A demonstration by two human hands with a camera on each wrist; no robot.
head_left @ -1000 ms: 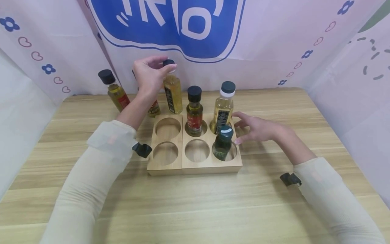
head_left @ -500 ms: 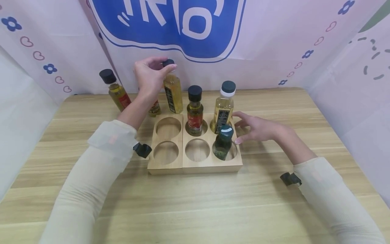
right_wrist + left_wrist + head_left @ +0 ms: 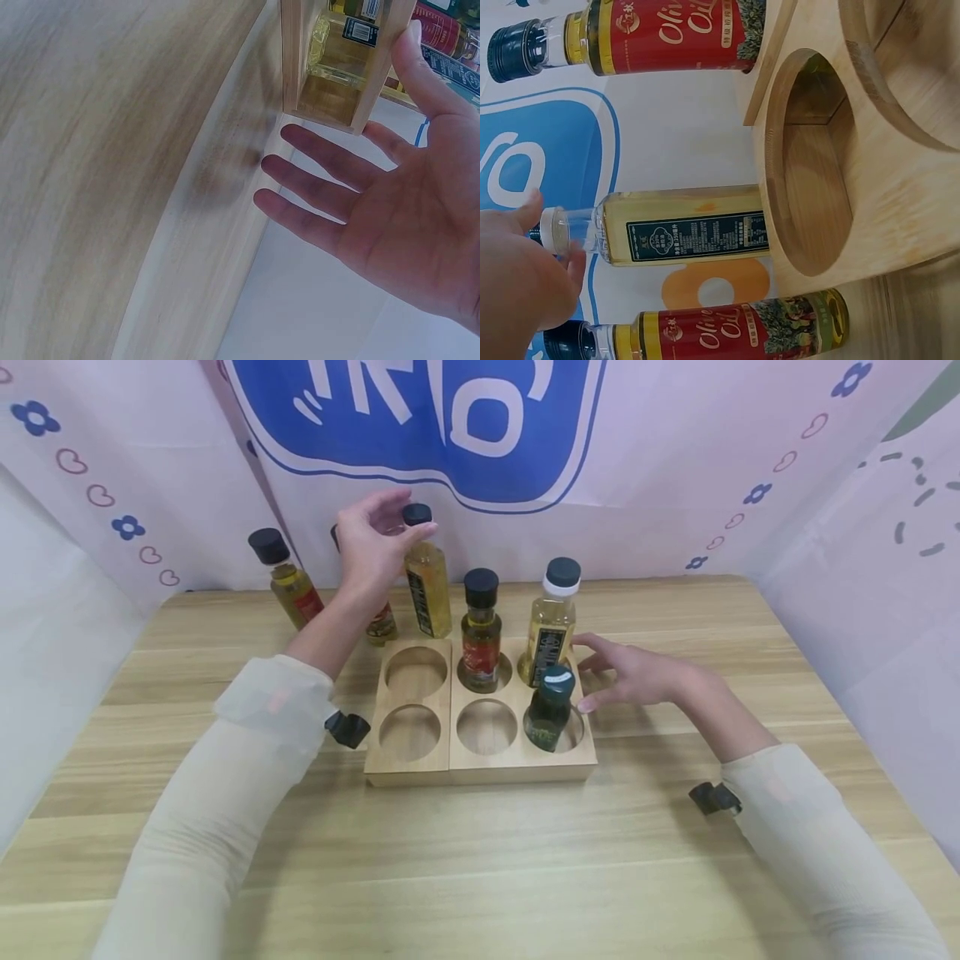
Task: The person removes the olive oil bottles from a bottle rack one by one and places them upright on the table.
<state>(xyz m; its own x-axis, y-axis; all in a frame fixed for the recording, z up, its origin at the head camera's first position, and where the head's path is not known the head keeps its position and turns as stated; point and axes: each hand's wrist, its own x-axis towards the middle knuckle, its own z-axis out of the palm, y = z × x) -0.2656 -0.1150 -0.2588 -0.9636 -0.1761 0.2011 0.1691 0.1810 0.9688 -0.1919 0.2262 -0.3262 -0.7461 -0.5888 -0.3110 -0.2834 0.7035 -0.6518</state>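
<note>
My left hand [image 3: 371, 547] is around the dark cap of a clear bottle of pale yellow oil [image 3: 429, 585], thumb and fingers spread slightly apart from it. That bottle stands upright behind a two-hole wooden rack [image 3: 405, 778]; the left wrist view shows its black label [image 3: 697, 236]. My right hand [image 3: 637, 675] is at the right side of a wider wooden rack [image 3: 517, 774]. Its thumb [image 3: 414, 56] touches the rack edge while the other fingers are extended. The wider rack holds an olive oil bottle [image 3: 480, 652], another pale oil bottle [image 3: 551, 618] and a small dark green bottle [image 3: 546, 718].
Two more red-labelled olive oil bottles stand at the back left: one [image 3: 291, 589] beside my left forearm, the other [image 3: 381, 625] partly hidden behind it. A printed cloth backdrop [image 3: 645, 468] rises at the back edge of the wooden table [image 3: 525, 868].
My left fingers have lifted and spread a little, showing more of the cap between them. The bottle keeps its place, and my right hand stays beside the rack.
</note>
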